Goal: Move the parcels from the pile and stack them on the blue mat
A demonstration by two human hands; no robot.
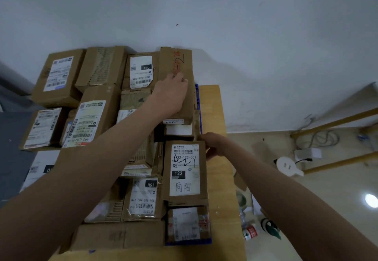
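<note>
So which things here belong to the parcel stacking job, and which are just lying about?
Part of the job:
brown cardboard parcel with red handwriting, under the left hand
brown cardboard parcel labelled 122, touched by the right hand
blue plastic mat

Lying about:
white round power socket
red-and-white can

Blue mat (pixel 196 97) mostly hidden under parcels; right hand (pixel 212 145) fingers hidden.

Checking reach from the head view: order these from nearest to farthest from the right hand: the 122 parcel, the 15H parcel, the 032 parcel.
From the right hand:
1. 122 parcel, touching it, just left.
2. 15H parcel, lower left.
3. 032 parcel, far, by the wall.
</note>
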